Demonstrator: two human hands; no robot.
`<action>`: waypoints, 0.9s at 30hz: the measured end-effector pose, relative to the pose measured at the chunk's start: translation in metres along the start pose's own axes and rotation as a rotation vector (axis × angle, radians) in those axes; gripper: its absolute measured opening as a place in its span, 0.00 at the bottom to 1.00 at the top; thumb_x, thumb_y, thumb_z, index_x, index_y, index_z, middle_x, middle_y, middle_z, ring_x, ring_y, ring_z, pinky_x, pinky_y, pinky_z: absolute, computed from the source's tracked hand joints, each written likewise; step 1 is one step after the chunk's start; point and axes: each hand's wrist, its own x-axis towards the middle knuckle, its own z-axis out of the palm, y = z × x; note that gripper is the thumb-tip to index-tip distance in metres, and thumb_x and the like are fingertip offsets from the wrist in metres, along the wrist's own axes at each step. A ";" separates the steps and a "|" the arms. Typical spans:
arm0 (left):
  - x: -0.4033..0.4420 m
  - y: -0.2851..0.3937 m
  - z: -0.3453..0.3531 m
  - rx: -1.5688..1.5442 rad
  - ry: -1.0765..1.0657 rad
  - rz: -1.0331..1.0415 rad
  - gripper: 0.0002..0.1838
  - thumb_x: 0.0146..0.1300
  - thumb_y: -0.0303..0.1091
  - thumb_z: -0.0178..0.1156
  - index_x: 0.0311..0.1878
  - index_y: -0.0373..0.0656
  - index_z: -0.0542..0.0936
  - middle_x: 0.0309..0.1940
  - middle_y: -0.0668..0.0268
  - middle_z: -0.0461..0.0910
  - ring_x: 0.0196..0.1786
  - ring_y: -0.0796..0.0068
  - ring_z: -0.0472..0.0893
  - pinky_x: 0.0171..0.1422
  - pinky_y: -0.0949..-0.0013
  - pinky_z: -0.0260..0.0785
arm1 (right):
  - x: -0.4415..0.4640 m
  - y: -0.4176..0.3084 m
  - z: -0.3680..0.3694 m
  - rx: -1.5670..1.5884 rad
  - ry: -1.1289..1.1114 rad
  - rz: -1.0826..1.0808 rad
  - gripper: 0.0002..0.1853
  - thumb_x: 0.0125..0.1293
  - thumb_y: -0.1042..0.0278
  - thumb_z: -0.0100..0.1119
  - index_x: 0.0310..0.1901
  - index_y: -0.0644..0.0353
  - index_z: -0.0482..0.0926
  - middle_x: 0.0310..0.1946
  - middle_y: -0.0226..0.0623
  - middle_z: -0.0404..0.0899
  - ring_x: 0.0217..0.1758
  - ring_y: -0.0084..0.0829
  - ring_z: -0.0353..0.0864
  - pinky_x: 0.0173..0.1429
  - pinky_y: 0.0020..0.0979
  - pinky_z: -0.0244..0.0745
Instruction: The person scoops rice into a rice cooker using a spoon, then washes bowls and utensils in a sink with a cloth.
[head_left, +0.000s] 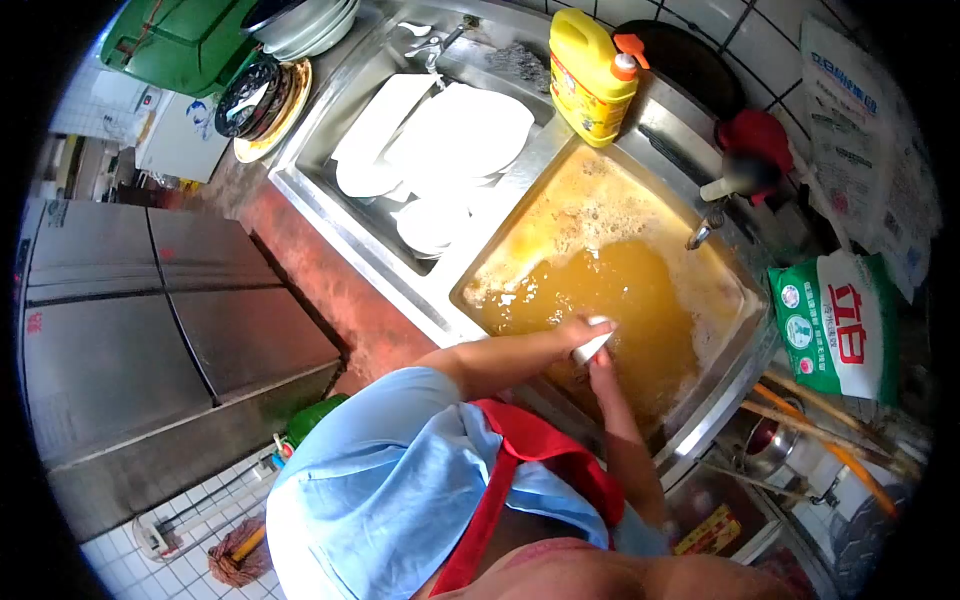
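Over the right basin [725, 335], full of cloudy yellow-brown water with foam, my hands meet around a small white piece of dishware [592, 348]. Its exact kind is hard to make out, as fingers cover part of it. My left hand [572, 332] is closed on its upper left side. From below, my right hand [602, 370] grips it too, fingers partly hidden. White plates [460, 130] and a white bowl [428, 225] lie piled in the left basin [335, 215].
A yellow detergent jug [592, 85] stands on the sink's back rim. Taps [706, 228] overhang the basins. To the right is a green-and-white powder bag [838, 325]; stacked dirty dishes [265, 110] are at the far left. A steel cabinet [120, 330] stands left.
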 end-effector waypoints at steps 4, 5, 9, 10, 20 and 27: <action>-0.027 0.007 -0.007 0.266 -0.055 0.174 0.57 0.38 0.68 0.64 0.63 0.33 0.57 0.52 0.47 0.70 0.54 0.57 0.72 0.57 0.63 0.67 | 0.003 0.008 0.005 0.572 0.048 0.145 0.20 0.65 0.61 0.41 0.54 0.64 0.68 0.51 0.40 0.69 0.54 0.34 0.67 0.57 0.33 0.63; -0.011 -0.005 -0.003 0.330 0.009 0.203 0.55 0.35 0.70 0.64 0.59 0.34 0.63 0.48 0.48 0.73 0.51 0.59 0.74 0.54 0.64 0.68 | 0.002 0.012 0.007 0.458 0.104 0.146 0.23 0.67 0.55 0.40 0.53 0.65 0.68 0.52 0.45 0.69 0.55 0.37 0.67 0.57 0.35 0.64; 0.005 -0.006 -0.007 0.601 -0.081 0.086 0.47 0.30 0.76 0.58 0.38 0.36 0.81 0.35 0.47 0.79 0.41 0.60 0.79 0.47 0.67 0.71 | 0.004 0.008 -0.011 0.119 0.075 0.126 0.20 0.66 0.58 0.43 0.50 0.66 0.70 0.49 0.45 0.71 0.53 0.37 0.69 0.54 0.37 0.67; 0.027 -0.024 -0.004 0.578 -0.041 0.128 0.47 0.29 0.77 0.57 0.35 0.36 0.82 0.33 0.47 0.79 0.41 0.59 0.79 0.46 0.67 0.71 | 0.005 0.007 -0.018 0.033 0.075 0.125 0.19 0.66 0.59 0.44 0.50 0.66 0.71 0.49 0.45 0.71 0.52 0.37 0.70 0.53 0.38 0.67; -0.103 0.040 -0.003 1.312 0.133 0.977 0.30 0.51 0.40 0.57 0.61 0.57 0.63 0.56 0.43 0.59 0.57 0.39 0.65 0.53 0.47 0.68 | -0.006 0.067 -0.082 -0.056 -0.034 0.281 0.20 0.51 0.63 0.63 0.44 0.65 0.75 0.38 0.38 0.79 0.40 0.33 0.76 0.46 0.32 0.69; -0.140 0.048 -0.012 1.191 0.136 1.264 0.32 0.48 0.39 0.58 0.61 0.57 0.63 0.56 0.48 0.61 0.57 0.41 0.65 0.53 0.47 0.68 | -0.006 0.108 -0.097 -1.006 0.274 -0.110 0.21 0.59 0.59 0.52 0.50 0.63 0.71 0.46 0.49 0.75 0.47 0.42 0.74 0.52 0.40 0.69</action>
